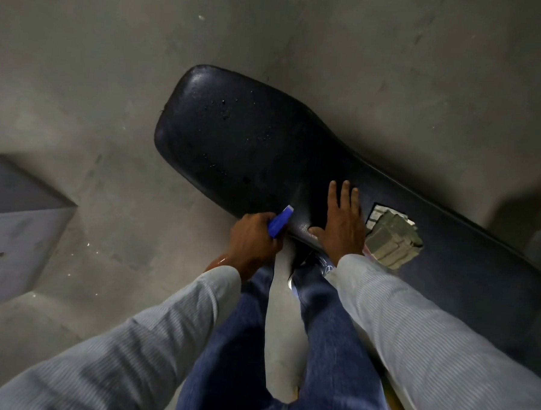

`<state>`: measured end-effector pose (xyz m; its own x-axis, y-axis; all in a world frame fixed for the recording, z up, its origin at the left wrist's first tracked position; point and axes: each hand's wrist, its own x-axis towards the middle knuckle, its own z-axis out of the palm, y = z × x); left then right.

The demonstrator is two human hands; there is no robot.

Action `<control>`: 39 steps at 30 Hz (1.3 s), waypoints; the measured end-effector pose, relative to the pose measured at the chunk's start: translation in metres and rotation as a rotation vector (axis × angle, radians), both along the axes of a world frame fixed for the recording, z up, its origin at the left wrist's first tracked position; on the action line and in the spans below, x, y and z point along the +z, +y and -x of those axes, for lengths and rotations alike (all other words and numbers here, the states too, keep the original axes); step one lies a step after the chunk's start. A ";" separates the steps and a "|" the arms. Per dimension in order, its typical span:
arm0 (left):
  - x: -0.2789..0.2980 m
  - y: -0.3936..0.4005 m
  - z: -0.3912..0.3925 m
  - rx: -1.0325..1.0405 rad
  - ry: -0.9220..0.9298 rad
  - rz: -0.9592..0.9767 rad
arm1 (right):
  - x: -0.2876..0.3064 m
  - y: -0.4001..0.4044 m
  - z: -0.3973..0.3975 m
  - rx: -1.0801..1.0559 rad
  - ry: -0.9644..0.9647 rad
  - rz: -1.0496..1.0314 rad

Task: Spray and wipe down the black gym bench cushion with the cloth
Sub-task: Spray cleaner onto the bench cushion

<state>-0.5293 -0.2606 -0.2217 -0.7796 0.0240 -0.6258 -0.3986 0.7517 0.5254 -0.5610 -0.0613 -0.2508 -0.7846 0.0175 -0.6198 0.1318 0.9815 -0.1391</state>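
Note:
The black gym bench cushion (235, 134) runs from upper left to lower right, with small droplets on its far end. My left hand (255, 238) grips a spray bottle by its blue head (279, 222) at the cushion's near edge, nozzle toward the cushion. A faint mist shows in front of the nozzle. My right hand (340, 221) rests flat on the cushion with fingers straight. Just to its right, a folded greenish-grey cloth (392, 239) lies on the cushion.
Grey concrete floor (113, 71) surrounds the bench. A grey block or step (14, 222) juts in at the left. My legs in blue jeans (318, 348) stand close against the bench's near side.

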 end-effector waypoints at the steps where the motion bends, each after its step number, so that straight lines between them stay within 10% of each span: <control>1: 0.000 0.002 0.002 -0.019 -0.015 0.011 | 0.000 0.003 -0.003 -0.009 0.025 -0.023; 30: -0.041 0.010 0.005 -0.360 0.020 0.045 | -0.072 0.020 -0.061 0.015 0.310 -0.112; 39: -0.030 -0.015 -0.012 -0.171 0.052 0.031 | -0.073 -0.005 -0.067 -0.024 0.298 -0.122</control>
